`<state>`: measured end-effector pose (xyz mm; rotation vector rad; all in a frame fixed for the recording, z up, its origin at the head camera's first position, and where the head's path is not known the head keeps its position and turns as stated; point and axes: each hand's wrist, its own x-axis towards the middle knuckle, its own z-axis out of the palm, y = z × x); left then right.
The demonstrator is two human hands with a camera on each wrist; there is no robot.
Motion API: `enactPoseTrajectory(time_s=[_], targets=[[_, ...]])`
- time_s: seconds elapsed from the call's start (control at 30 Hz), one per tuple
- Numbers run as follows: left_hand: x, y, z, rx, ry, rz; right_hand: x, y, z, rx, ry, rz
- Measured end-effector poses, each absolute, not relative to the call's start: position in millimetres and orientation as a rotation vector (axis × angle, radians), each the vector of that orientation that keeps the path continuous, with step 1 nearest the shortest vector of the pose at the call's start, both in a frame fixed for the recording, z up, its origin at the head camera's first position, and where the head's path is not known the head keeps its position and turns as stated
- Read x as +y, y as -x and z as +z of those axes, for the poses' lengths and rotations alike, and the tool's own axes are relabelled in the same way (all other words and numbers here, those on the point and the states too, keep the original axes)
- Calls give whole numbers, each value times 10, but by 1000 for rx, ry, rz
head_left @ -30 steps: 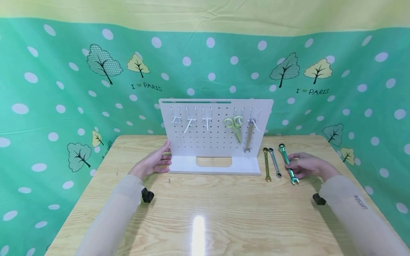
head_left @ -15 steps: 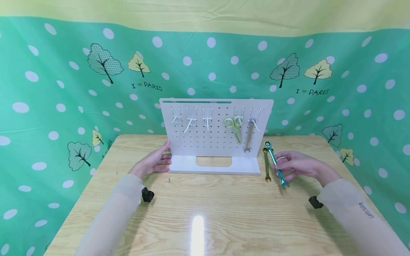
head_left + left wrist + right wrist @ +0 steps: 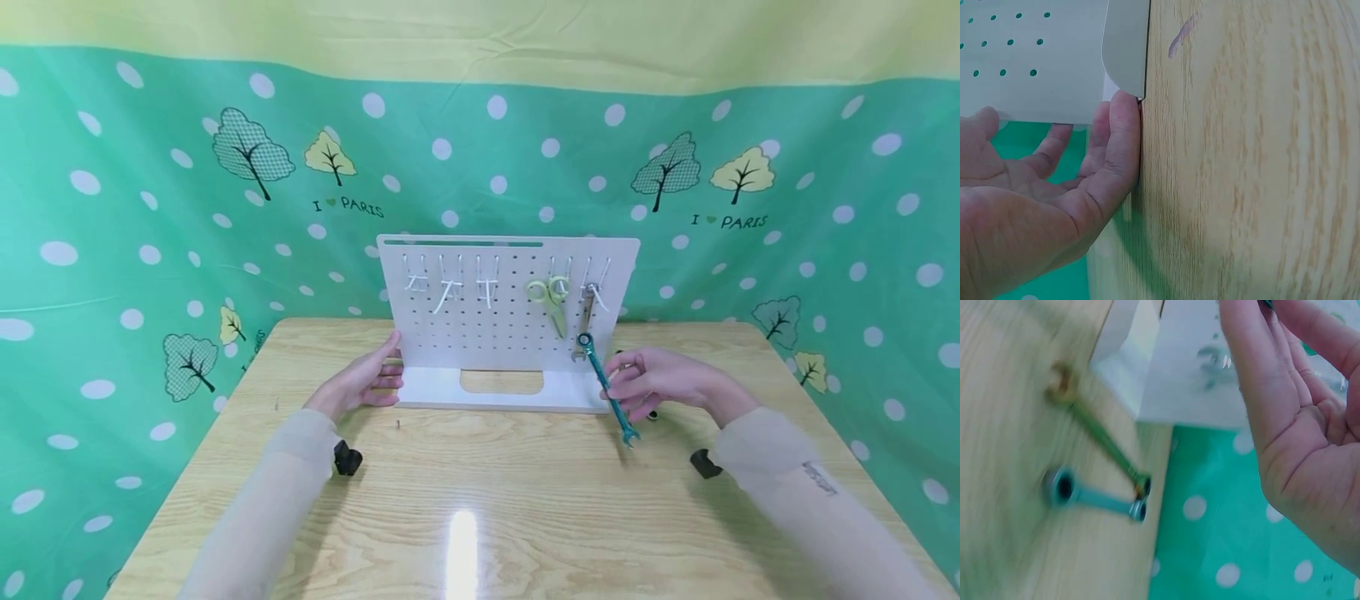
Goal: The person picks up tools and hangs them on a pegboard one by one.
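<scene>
My right hand (image 3: 660, 383) pinches a shiny teal combination wrench (image 3: 617, 410) between thumb and fingers, above the table in front of the pegboard's right end. The wrench slants, its ring end up toward the board and its open end down. At the white pegboard's (image 3: 495, 350) left edge, the fingers of my left hand (image 3: 360, 385) touch the side and base, fairly straight. Green-handled scissors (image 3: 556, 317) and a metal wrench (image 3: 588, 307) hang from hooks on the right of the board. In the right wrist view only a sliver of the held wrench shows.
A gold wrench (image 3: 1100, 432) and a silver-blue wrench (image 3: 1100, 498) lie on the wooden table (image 3: 375, 500), right of the board, mostly hidden by my hand in the head view. Three white hook sets (image 3: 448, 287) are at the board's left. A polka-dot curtain (image 3: 495, 150) stands behind.
My right hand has lifted the teal wrench off the table and carried it left, past the two lying wrenches to the front of the board. The left hand has stayed at the board's edge.
</scene>
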<state>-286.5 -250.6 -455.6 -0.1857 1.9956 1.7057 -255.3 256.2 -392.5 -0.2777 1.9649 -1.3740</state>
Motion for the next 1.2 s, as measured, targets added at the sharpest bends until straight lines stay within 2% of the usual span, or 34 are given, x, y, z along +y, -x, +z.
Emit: enactPoseTrajectory(time_s=[0.43,0.67,1.2], targets=[[-2485,2866,-4572,1989,220,1719,1869,2649,-3835,1988,397,-1435],[-2488,2873,-4576,1998,223,1713,1554,2597,-3656,2015,495,-1440],[-2488,2866,-4558,1985,222,1721,1274,2485,-3399,2030,560,-1467]])
